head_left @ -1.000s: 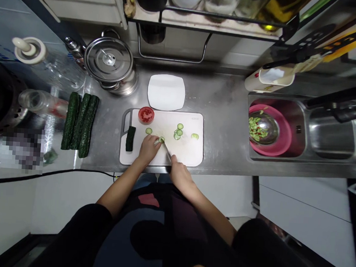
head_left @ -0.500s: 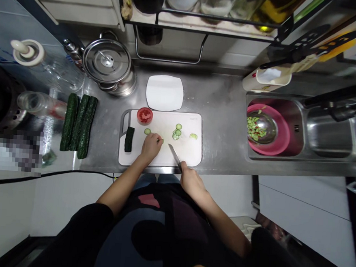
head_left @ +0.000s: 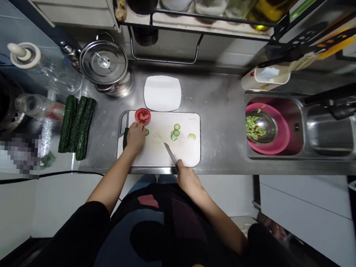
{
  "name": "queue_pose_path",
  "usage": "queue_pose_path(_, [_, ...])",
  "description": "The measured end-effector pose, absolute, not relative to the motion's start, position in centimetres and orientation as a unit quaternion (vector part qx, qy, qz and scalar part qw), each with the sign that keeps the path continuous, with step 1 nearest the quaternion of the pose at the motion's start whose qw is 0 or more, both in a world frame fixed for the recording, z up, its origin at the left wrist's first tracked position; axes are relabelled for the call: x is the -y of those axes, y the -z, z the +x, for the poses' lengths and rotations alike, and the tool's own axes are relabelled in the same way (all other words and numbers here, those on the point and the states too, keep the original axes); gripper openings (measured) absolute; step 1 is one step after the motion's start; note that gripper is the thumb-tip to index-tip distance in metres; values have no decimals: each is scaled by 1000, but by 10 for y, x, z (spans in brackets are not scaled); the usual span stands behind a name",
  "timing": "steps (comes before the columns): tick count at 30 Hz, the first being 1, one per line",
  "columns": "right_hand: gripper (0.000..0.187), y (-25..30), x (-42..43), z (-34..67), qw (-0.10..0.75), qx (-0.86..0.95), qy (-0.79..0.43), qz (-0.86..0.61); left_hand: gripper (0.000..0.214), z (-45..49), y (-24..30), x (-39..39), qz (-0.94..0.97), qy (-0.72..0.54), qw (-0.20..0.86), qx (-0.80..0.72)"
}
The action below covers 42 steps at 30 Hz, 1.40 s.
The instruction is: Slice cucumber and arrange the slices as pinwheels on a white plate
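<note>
Landmark: white cutting board (head_left: 152,156).

Right hand (head_left: 190,179): at the board's near edge, fingers wrapped round the handle of a kitchen knife (head_left: 171,153). Blade lies low and slanted over the board, point toward its middle; actual contact with the surface cannot be confirmed.

Left hand (head_left: 136,136): over the board's left part, fingers bent, partly covering a dark-green cucumber chunk (head_left: 125,137). Whether the fingertips are apart or pinched on something cannot be told from this angle. Nearest items: a halved tomato (head_left: 143,115) at the board's far-left corner and a lone cucumber slice (head_left: 147,132) beside the fingers.

Also on the board: a slice cluster (head_left: 175,132) right of centre, another slice group (head_left: 191,136) near the right edge. White plate (head_left: 162,93) just beyond the far edge; three whole cucumbers (head_left: 76,128) well left of the board.

Handling notes (judgement): parking the blade away from the left hand is sound. Chunk best held flat along the board with curled fingertips, knuckles guiding the blade. The mid-board patch looks damp, so firm footing for the chunk matters; short, even strokes should give uniform thickness.
</note>
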State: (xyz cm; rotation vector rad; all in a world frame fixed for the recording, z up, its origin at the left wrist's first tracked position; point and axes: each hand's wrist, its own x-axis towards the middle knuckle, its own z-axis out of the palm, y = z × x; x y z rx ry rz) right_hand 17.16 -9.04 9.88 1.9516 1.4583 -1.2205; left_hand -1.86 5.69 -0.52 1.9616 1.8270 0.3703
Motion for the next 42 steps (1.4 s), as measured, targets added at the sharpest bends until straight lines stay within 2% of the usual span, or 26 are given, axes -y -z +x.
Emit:
queue_pose_path(3, [52,-97,90,173,208,-525,436,701,19,0,1,-60,713,-160,226,-644])
queue_pose_path(9, [50,-100,87,171,214,-534,433,694,18,80,-8,-73,727,-82,376,-569])
queue_pose_path(15, [50,-100,87,171,211,-532,434,696,6,115,-8,-79,697,-56,388,-601])
queue_pose_path(24, [49,-95,87,177,201,-533,443,693,9,64,-21,-72,625,-135,464,-613])
queue_pose_path(29, [43,-94,82,179,204,-533,436,696,16,17,-13,-56,672,-56,495,-548])
queue_pose_path(32, [41,-95,78,177,212,-536,428,696,22,9,-5,-51,738,-22,469,-485])
queue_pose_path(34, [41,-95,76,175,216,-540,424,694,22,8,-1,-46,772,-50,417,-477])
queue_pose_path(38, [42,-94,74,174,221,-542,421,693,17,6,9,-19,759,-126,304,-561])
queue_pose_path(42, [43,-92,74,173,218,-544,420,693,25,5,19,12,743,-146,239,-608])
